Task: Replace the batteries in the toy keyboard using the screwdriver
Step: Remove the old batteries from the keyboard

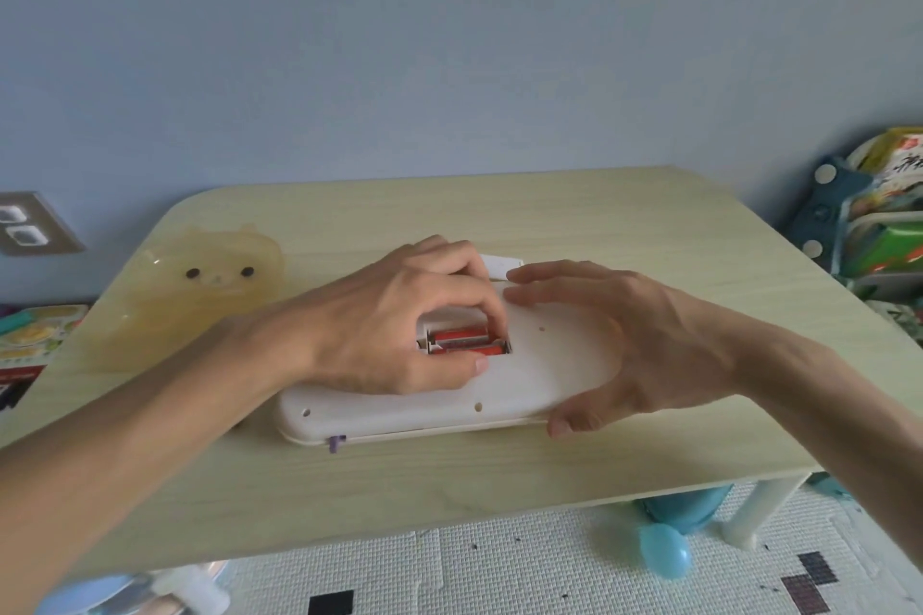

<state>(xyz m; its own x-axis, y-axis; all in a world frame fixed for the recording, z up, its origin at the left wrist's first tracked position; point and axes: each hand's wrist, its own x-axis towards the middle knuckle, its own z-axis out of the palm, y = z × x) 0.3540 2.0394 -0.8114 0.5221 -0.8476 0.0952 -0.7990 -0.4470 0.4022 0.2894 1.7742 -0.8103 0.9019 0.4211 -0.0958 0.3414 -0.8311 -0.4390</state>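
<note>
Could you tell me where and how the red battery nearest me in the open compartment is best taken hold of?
Probably from above, at its right end. The near battery lies flat in the recess of the toy keyboard, walled in alongside, so only its top shows. Hook a fingertip under that end, tip it up, then pinch it.

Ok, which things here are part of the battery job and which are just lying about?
In the job: keyboard, face down; batteries in its open bay; white piece behind it, likely the cover; left hand at the batteries; right hand steadying the keyboard. No screwdriver in view.
Lying about: bear box; books; blue toy on the floor; toy rack.
</note>
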